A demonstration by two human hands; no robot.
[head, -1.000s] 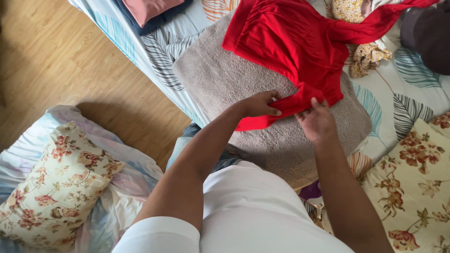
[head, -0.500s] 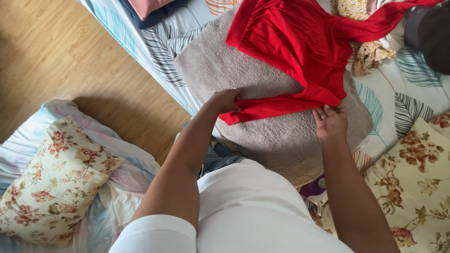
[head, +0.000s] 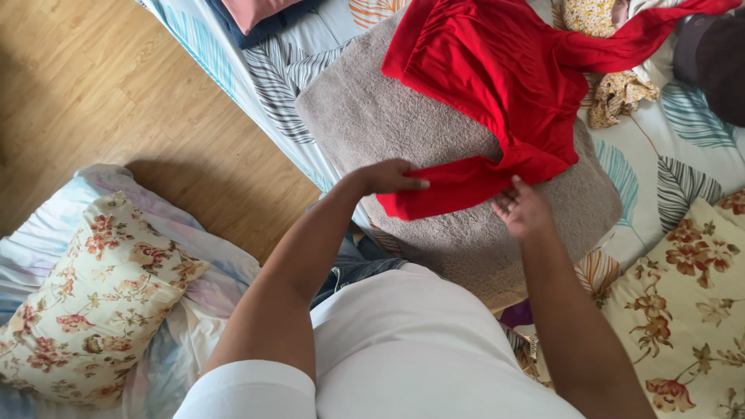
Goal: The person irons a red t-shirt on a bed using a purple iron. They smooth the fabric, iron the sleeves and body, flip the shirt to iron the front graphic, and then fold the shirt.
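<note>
Two hands on the red garment point(head: 497, 85), which lies spread on a grey towel point(head: 372, 116) on the bed point(head: 660, 163). My left hand point(head: 388, 177) lies flat, fingers closed together, pressing the near left corner of the folded-over strip. My right hand point(head: 524, 209) is half open, palm up, fingertips pinching the hem at the other end of the strip. To fold well, I judge: keep the left hand as anchor, pull the strip taut with the right so the fold line runs straight, then smooth out wrinkles before folding again. Risk: the loose sleeve trailing toward the yellow cloth point(head: 613, 93) may bunch. Floral pillow point(head: 85, 295) sits on the floor, well apart.
</note>
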